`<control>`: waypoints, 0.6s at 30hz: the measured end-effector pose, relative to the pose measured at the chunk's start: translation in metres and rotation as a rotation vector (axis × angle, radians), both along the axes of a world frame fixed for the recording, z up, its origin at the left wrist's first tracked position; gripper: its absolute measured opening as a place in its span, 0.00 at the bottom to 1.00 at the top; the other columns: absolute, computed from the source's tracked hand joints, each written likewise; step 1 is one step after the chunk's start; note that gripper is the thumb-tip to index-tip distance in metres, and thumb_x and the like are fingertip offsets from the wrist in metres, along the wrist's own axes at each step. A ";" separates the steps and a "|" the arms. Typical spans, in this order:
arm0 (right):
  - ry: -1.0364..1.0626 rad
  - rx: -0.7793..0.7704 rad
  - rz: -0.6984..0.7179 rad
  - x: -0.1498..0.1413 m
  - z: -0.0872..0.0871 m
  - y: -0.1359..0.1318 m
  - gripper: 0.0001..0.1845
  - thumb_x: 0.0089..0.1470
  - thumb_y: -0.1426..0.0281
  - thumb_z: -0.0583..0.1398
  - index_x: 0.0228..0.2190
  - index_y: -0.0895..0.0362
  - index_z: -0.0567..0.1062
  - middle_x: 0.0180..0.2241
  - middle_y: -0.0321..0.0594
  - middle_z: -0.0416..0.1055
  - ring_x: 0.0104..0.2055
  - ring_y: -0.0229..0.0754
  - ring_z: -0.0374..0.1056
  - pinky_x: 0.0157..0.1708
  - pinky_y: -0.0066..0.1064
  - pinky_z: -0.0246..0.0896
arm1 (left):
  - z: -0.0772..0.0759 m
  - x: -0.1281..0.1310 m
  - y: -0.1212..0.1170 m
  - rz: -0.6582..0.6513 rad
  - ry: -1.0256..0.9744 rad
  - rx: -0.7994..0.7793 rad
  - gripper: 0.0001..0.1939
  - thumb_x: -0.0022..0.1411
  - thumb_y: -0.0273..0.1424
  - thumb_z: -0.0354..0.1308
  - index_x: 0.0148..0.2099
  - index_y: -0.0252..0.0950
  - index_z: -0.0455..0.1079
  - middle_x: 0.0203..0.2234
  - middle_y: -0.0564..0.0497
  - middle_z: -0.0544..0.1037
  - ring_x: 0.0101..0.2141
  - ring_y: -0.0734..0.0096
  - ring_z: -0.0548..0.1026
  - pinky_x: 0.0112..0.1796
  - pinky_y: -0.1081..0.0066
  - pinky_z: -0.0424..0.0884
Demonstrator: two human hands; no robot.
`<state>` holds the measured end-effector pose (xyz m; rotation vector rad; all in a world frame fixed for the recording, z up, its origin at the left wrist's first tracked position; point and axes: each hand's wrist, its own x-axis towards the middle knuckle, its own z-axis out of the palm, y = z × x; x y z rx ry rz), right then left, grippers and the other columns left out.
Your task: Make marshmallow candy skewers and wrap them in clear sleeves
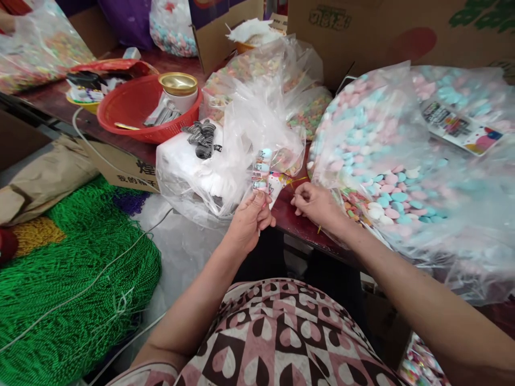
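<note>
My left hand (pixel 250 217) is closed round the bottom of a small clear packet of pastel candies (pixel 260 170), held upright at the table's front edge. A hand's width to the right, my right hand (pixel 316 203) pinches a thin yellow twist tie (pixel 298 181) that runs toward the packet's neck. Both hands are over the dark red table (pixel 289 222). Just right of my right hand lies a big clear bag of pink, blue and white heart candies (pixel 374 139).
A red basket (pixel 132 110) with a gold-lidded jar (pixel 178 86) stands at the back left. Crumpled clear bags (pixel 249 115), a white bundle (pixel 185 163) and cardboard boxes (pixel 362 32) crowd the table. Green bead strings (pixel 68 279) pile at the lower left.
</note>
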<state>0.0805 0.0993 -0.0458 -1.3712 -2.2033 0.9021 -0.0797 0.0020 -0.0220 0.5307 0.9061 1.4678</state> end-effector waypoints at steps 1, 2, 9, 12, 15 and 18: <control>0.125 -0.098 -0.055 0.002 0.000 -0.001 0.03 0.52 0.75 0.55 0.29 0.55 0.68 0.23 0.34 0.73 0.21 0.35 0.70 0.24 0.26 0.60 | -0.002 0.002 0.000 -0.012 0.007 0.000 0.18 0.58 0.45 0.64 0.32 0.35 0.65 0.13 0.65 0.53 0.13 0.85 0.53 0.23 0.76 0.66; 0.231 -0.179 -0.108 0.004 0.000 -0.002 0.02 0.50 0.74 0.56 0.29 0.55 0.68 0.21 0.32 0.72 0.19 0.34 0.68 0.22 0.24 0.59 | -0.003 0.005 0.001 -0.023 0.013 0.000 0.19 0.58 0.45 0.64 0.32 0.35 0.65 0.13 0.65 0.53 0.13 0.85 0.54 0.23 0.76 0.66; 0.570 -0.262 -0.161 0.010 0.016 -0.024 0.07 0.51 0.65 0.60 0.28 0.55 0.71 0.19 0.29 0.67 0.17 0.31 0.60 0.18 0.24 0.53 | -0.010 0.018 0.006 -0.062 0.130 -0.052 0.19 0.56 0.47 0.63 0.34 0.36 0.66 0.14 0.65 0.54 0.13 0.85 0.53 0.21 0.77 0.63; 0.502 -0.118 -0.099 0.009 0.027 -0.041 0.08 0.53 0.63 0.60 0.30 0.55 0.74 0.19 0.30 0.67 0.19 0.33 0.60 0.20 0.25 0.55 | -0.012 0.028 0.009 -0.142 0.190 -0.054 0.15 0.59 0.43 0.60 0.34 0.37 0.63 0.14 0.65 0.53 0.14 0.84 0.53 0.21 0.78 0.62; 0.333 0.124 -0.102 0.007 0.030 -0.050 0.05 0.53 0.67 0.59 0.28 0.55 0.74 0.19 0.31 0.68 0.20 0.33 0.62 0.23 0.26 0.56 | -0.011 0.039 0.012 -0.167 0.248 -0.065 0.08 0.60 0.35 0.56 0.33 0.38 0.61 0.14 0.64 0.54 0.15 0.83 0.54 0.20 0.78 0.60; 0.215 0.264 -0.119 0.009 0.027 -0.050 0.04 0.52 0.70 0.58 0.28 0.55 0.73 0.19 0.32 0.71 0.20 0.34 0.64 0.24 0.26 0.57 | -0.009 0.047 0.012 -0.177 0.248 -0.080 0.08 0.61 0.35 0.54 0.32 0.38 0.60 0.15 0.63 0.56 0.15 0.82 0.55 0.20 0.78 0.61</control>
